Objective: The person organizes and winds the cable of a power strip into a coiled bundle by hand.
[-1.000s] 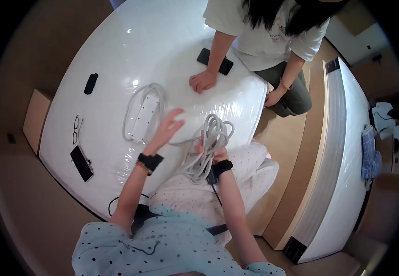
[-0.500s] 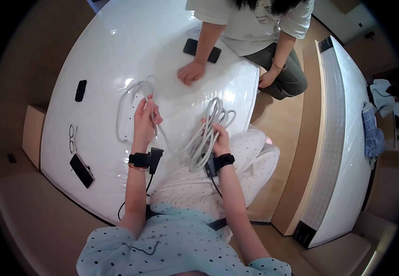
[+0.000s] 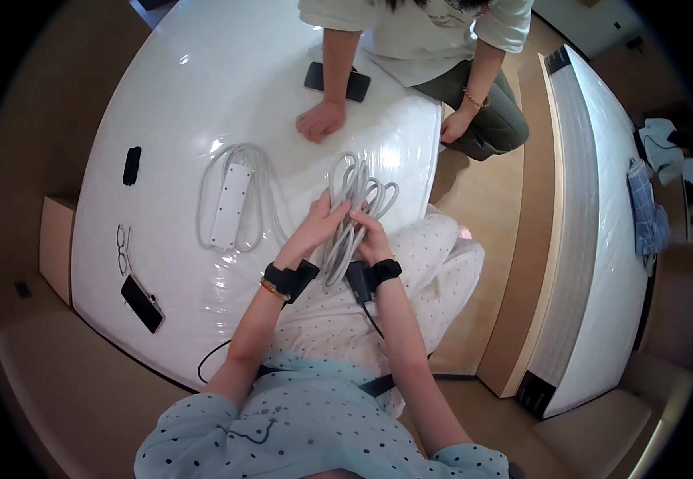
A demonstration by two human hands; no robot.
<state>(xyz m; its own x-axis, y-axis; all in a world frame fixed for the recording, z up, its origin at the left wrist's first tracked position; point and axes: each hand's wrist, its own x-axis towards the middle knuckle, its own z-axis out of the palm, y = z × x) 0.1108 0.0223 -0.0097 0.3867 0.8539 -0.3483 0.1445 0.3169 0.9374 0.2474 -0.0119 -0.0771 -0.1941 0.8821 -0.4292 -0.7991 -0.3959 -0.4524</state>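
A looped bundle of grey cable [image 3: 352, 188] is between my two hands, above my lap. My left hand [image 3: 324, 222] grips the bundle from its left side, thumb and fingers closed on the loops. From the right, my right hand [image 3: 370, 235] is wrapped round the same loops, its fingers partly hidden by them. A white power strip [image 3: 231, 206] lies on the plastic-covered mattress [image 3: 171, 120] to the left, face down as far as I can tell. Some of its grey cable lies in a loose loop around it and runs towards my hands.
Across the mattress, another person's hand [image 3: 321, 120] rests near a black phone [image 3: 337, 81]. At left lie a dark oblong item [image 3: 132, 166], glasses [image 3: 124, 249] and a second phone [image 3: 142, 303]. A second wrapped mattress [image 3: 582, 231] stands at right.
My left hand has let go of the cable by the power strip and moved right onto the bundle. The loose cable now lies around the strip. My right hand still holds the bundle.
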